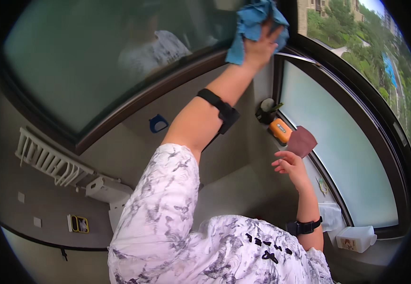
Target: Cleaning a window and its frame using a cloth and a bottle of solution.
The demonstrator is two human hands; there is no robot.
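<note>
My left hand (260, 46) reaches up and forward, holding a crumpled blue cloth (255, 23) against the lower corner of the tilted dark-framed window pane (96, 57). Part of the cloth hangs out past the fingers. My right hand (291, 168) is raised at chest height on the right with loosely bent fingers and nothing visible in them. Just beyond it, a maroon cloth (303, 142) lies by the sill. Whether the right fingers touch that cloth I cannot tell.
An orange box (280, 130) and a dark container (264, 112) stand on the sill beside frosted glass (338, 142). A white plastic jug (356, 238) sits at the lower right. On the left wall hang a white radiator (49, 161) and a blue holder (158, 123).
</note>
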